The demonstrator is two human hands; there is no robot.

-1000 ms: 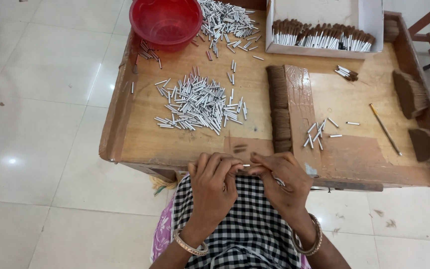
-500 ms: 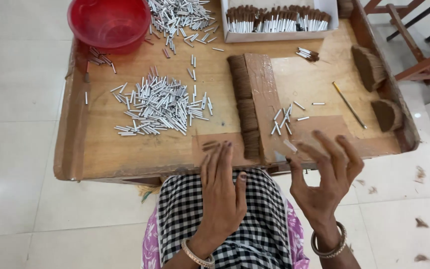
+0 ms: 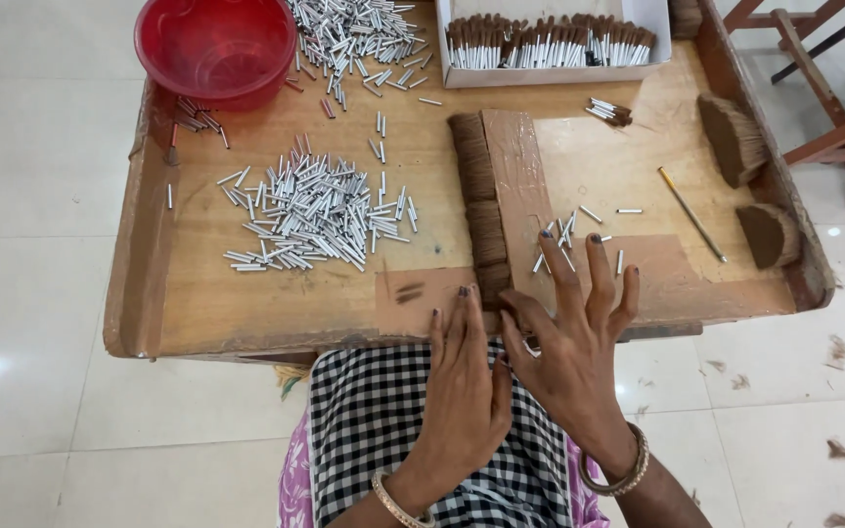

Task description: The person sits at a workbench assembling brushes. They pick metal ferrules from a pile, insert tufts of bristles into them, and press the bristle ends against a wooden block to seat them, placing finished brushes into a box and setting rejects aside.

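The right hand point(image 3: 574, 357), fingers spread, reached toward the few loose metal tubes point(image 3: 567, 235); picking just one cleanly served best. The left hand point(image 3: 462, 391) lay flat, fingers together.

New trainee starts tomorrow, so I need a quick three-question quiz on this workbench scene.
1. True or false: the red bowl sits at the tray's far left corner.
2. What fills the white box? A) brown-tipped sticks B) coins C) cloth
3. Which hand has its fingers spread wide?

Key: 1 true. 2 A. 3 the right hand; the left hand lies flat with fingers together.
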